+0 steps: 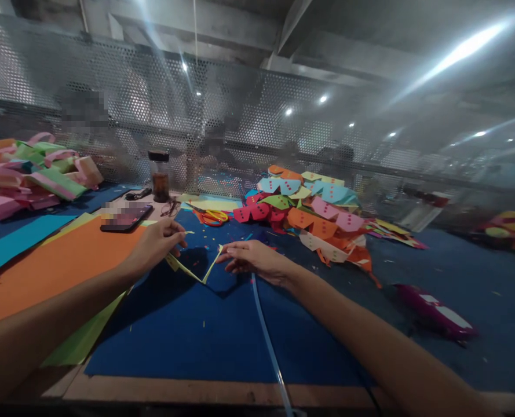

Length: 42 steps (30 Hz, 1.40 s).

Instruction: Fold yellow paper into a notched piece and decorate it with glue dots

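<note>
A thin pale-yellow paper strip (191,274), bent into a V, spans the space between my hands above the blue table covering. My left hand (165,238) has its fingers closed at the strip's left end, and a small pale-yellow tip shows by the fingertips. At the other end, my right hand (251,259) pinches the strip between thumb and fingers. Below the right hand, a narrow light-blue band (263,324) runs down to the table's front edge. Yellow-orange scissors (214,217) lie just beyond the hands among small paper scraps.
Orange paper sheets (79,255) lie at left, with a phone (127,216) on them. A lidded bottle (159,176) stands behind. Cut, dotted coloured paper pieces (318,214) pile up at right, near a purple object (435,313). Folded paper (35,171) heaps far left before a perforated panel (240,116).
</note>
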Available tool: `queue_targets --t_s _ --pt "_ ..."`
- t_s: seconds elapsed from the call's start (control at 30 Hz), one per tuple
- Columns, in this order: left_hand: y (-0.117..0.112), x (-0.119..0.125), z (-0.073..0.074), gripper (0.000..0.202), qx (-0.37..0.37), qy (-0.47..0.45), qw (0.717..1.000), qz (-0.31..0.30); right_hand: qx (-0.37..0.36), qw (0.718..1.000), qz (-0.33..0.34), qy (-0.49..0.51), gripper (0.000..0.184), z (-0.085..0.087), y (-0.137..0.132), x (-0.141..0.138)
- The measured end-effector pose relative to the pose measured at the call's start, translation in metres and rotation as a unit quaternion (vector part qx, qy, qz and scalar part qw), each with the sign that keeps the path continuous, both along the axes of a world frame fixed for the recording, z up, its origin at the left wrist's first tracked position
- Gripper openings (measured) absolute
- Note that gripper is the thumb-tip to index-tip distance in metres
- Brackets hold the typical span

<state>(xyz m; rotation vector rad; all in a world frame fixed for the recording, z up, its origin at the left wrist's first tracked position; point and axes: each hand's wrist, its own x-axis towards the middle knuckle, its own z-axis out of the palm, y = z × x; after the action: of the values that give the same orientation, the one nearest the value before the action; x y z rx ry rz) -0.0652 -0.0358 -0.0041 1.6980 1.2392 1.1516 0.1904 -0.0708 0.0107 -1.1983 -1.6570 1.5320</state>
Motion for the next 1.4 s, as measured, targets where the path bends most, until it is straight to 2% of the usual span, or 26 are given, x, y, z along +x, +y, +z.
queue_targets --t_s 0.17,0.3,0.6,0.73,1.03,1.4 --pt "-0.001 0.001 0.000 0.020 -0.007 0.001 1.000 0.001 -0.103 0.985 0.005 0.136 0.021 -0.004 -0.002 -0.004" --pt "0.000 0.001 -0.001 0.019 -0.001 -0.002 1.000 0.004 -0.125 0.976 0.009 0.179 0.022 -0.003 -0.004 -0.006" --pt "0.001 0.001 -0.001 0.019 0.004 0.005 1.000 0.007 -0.114 0.977 0.079 0.165 0.026 0.006 -0.017 -0.011" --pt "0.001 0.000 -0.002 0.019 0.005 0.010 1.000 0.006 -0.119 0.978 0.085 0.152 0.030 0.007 -0.023 -0.017" --pt "0.001 0.000 -0.002 0.020 0.002 0.002 1.000 0.007 -0.076 0.987 0.050 0.131 0.030 0.005 -0.025 -0.021" --pt "0.001 -0.001 0.000 0.028 -0.057 -0.060 0.997 0.001 -0.062 0.974 -0.048 0.212 0.036 -0.003 -0.004 -0.007"
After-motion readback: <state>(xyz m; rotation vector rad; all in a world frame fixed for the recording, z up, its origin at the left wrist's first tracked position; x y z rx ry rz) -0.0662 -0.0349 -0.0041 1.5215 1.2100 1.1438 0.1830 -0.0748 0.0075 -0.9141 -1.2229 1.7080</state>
